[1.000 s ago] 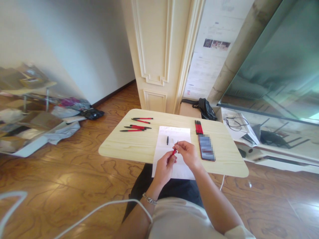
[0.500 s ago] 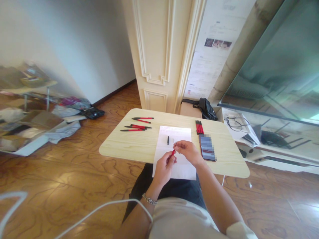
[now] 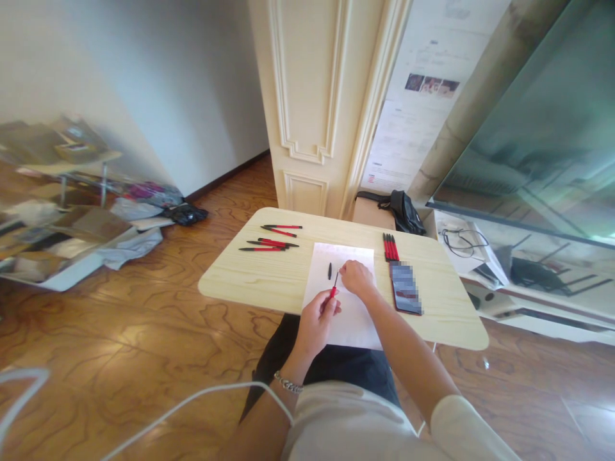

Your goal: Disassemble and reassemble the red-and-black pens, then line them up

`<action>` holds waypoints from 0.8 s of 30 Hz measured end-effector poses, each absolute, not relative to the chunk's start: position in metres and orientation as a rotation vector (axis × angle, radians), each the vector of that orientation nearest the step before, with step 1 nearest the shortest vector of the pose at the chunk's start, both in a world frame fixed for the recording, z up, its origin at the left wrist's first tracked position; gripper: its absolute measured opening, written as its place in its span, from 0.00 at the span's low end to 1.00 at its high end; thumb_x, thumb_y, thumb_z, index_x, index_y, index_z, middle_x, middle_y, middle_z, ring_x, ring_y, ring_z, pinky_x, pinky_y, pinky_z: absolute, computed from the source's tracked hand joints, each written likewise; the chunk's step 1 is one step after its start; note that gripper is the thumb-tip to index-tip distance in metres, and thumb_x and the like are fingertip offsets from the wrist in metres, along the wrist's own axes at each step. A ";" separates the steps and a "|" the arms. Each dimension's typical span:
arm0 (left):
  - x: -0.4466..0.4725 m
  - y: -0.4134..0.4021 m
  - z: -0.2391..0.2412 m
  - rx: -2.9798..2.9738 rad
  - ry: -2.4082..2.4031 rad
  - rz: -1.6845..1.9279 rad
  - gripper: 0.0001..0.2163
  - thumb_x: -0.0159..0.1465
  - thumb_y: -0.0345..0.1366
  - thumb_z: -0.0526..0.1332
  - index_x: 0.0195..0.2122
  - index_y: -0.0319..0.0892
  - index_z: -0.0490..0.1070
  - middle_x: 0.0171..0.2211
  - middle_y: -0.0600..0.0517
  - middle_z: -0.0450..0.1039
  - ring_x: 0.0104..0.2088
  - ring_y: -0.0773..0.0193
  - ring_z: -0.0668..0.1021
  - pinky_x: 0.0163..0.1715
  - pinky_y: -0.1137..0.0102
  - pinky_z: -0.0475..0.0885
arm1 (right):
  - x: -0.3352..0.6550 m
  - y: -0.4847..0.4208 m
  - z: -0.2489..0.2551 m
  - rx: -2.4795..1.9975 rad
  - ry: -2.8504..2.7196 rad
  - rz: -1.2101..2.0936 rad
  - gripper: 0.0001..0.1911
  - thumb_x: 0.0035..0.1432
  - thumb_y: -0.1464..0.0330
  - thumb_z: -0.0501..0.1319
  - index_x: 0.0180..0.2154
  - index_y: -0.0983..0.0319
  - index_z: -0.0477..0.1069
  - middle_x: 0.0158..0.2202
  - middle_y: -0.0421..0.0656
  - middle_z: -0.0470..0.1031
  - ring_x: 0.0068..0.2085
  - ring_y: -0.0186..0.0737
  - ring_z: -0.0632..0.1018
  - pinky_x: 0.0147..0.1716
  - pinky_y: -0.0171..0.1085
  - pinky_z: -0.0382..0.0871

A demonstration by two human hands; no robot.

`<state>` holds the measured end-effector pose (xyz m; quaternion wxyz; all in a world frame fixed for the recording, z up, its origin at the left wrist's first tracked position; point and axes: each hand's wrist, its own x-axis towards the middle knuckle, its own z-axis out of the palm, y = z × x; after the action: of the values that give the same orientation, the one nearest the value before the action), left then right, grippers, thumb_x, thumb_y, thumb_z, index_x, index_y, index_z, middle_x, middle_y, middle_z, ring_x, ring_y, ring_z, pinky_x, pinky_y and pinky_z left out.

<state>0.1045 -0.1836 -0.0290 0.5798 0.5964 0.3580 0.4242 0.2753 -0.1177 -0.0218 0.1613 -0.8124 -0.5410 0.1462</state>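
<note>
My left hand (image 3: 319, 320) is closed around the red barrel of a pen (image 3: 333, 292), with a thin dark refill sticking up out of its far end. Just beyond it, my right hand (image 3: 356, 277) is low over a white sheet of paper (image 3: 353, 326), fingers curled together. Whatever lies at its fingertips is too small to make out. Left of those fingertips, a black tapered pen part (image 3: 330, 271) rests on the paper.
Several red-and-black pens (image 3: 271, 244) lie loosely on the left of the table (image 3: 225, 282). At the right, several more pens (image 3: 391, 247) lie side by side above a phone (image 3: 406, 288). A black bag (image 3: 406, 211) sits behind the table; a white cable (image 3: 192, 400) crosses near my left forearm.
My right hand has moved off the pen and down to the paper, its fingers curling in. The refill now shows standing out of the barrel in my left hand. The view has shifted slightly.
</note>
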 end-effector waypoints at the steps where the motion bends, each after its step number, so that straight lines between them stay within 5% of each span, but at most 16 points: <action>1: 0.105 -0.184 -0.029 1.393 0.835 0.993 0.18 0.65 0.46 0.55 0.48 0.39 0.70 0.34 0.48 0.75 0.34 0.62 0.79 0.39 0.67 0.74 | 0.278 -0.119 -0.021 -2.246 -1.519 0.443 0.11 0.58 0.64 0.56 0.35 0.62 0.74 0.38 0.51 0.77 0.41 0.45 0.76 0.39 0.39 0.64; 10: 0.112 -0.185 -0.033 1.419 0.814 0.965 0.18 0.65 0.45 0.55 0.49 0.39 0.69 0.34 0.48 0.74 0.34 0.63 0.78 0.39 0.68 0.73 | 0.277 -0.155 0.021 -1.213 -0.944 0.981 0.14 0.52 0.59 0.62 0.36 0.61 0.73 0.31 0.41 0.73 0.29 0.31 0.69 0.24 0.30 0.58; 24: 0.116 -0.188 -0.031 1.459 0.814 0.942 0.16 0.65 0.44 0.55 0.49 0.40 0.69 0.34 0.48 0.74 0.34 0.63 0.78 0.39 0.68 0.72 | 0.260 -0.176 0.034 -1.068 -0.816 1.047 0.13 0.49 0.61 0.66 0.34 0.62 0.73 0.31 0.42 0.74 0.28 0.32 0.69 0.23 0.31 0.56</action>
<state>0.1160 -0.1882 -0.0308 0.5744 0.6227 0.3472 0.4021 0.2602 -0.1764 0.0342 0.6585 -0.4718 -0.3604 0.4626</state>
